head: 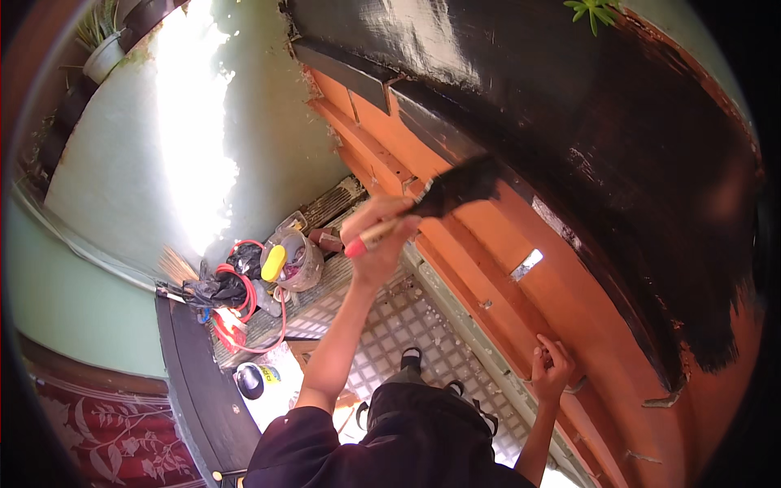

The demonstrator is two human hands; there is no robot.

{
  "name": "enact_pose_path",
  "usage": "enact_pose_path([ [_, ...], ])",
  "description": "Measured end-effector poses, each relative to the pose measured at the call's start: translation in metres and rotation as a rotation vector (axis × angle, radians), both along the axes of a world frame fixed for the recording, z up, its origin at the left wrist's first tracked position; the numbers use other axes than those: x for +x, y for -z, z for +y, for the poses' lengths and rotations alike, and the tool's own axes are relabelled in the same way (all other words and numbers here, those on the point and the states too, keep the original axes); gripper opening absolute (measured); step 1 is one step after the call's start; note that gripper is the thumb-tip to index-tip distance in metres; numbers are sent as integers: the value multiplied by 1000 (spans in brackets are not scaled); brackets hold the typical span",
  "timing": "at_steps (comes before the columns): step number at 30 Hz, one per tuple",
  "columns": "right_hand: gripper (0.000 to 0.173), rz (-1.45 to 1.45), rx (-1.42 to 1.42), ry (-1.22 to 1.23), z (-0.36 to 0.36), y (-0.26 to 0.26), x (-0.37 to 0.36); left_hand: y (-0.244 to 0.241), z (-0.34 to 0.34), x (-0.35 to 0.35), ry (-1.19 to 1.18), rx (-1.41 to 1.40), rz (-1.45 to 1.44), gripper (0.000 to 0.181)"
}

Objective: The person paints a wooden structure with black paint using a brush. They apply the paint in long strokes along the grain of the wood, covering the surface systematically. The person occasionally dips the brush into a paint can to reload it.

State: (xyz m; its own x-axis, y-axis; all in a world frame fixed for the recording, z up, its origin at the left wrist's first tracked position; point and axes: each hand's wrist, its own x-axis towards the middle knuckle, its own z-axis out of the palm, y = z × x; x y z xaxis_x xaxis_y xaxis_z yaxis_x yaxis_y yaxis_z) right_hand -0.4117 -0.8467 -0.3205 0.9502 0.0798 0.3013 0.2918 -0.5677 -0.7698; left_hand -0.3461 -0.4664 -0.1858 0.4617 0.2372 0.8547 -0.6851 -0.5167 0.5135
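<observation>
My left hand (378, 238) holds a paintbrush by its wooden handle (372, 236), which has a red end. The brush's dark, blurred bristles (457, 186) are over the lower edge of the black-painted part, beside the orange surface. I cannot tell whether they touch it. Glossy black paint (586, 146) covers the broad upper surface, ending in a ragged edge at the right. My right hand (552, 372) is by an orange ledge (488, 293), its fingers loosely bent and holding nothing.
A bucket (302, 262) with a yellow item, a coiled red hose (250, 299) and black plastic bags stand on a corrugated surface at left. Below is an open-looking paint container (250, 381). My sandalled foot (412, 360) is on the tiled floor (396, 323). A green plant (592, 12) hangs at top.
</observation>
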Motion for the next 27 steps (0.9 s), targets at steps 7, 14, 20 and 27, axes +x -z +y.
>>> enact_pose_path([
  [7,27,4,13,69,6,-1,2,-2,57,53,-73,-97,26,18],
  [14,29,-57,-7,84,1,6,4,0,102,71,-284,-68,-76,17],
  [20,29,-77,7,99,1,13,3,13,64,73,-345,-129,-69,20],
  [27,29,16,60,123,7,4,1,29,-37,10,-163,14,-106,26],
])
